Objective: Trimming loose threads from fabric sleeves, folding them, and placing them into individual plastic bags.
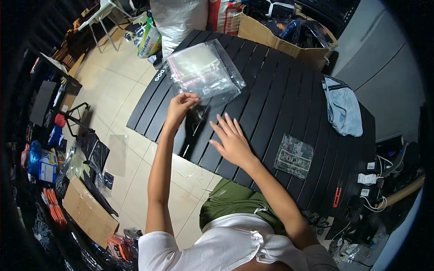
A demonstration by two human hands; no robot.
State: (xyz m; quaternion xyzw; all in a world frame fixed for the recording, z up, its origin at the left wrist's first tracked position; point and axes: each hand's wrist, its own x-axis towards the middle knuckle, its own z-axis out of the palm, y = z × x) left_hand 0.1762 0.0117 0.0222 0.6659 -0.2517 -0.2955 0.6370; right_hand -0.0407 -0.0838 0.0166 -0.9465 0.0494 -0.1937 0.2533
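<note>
Black slatted table | left hand pinches clear bag edge – light, slippery, limp | right hand open, flat

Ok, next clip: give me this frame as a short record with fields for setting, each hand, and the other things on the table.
setting: black slatted table above a tiled floor
left hand: fingers pinching the near edge of a clear plastic bag
right hand: open, fingers spread, flat over the table, holding nothing
bag stack: pile of clear zip bags at the far edge
also on table: camouflage patch, grey-blue pouch, red-handled tool
behind table: cardboard box
</note>
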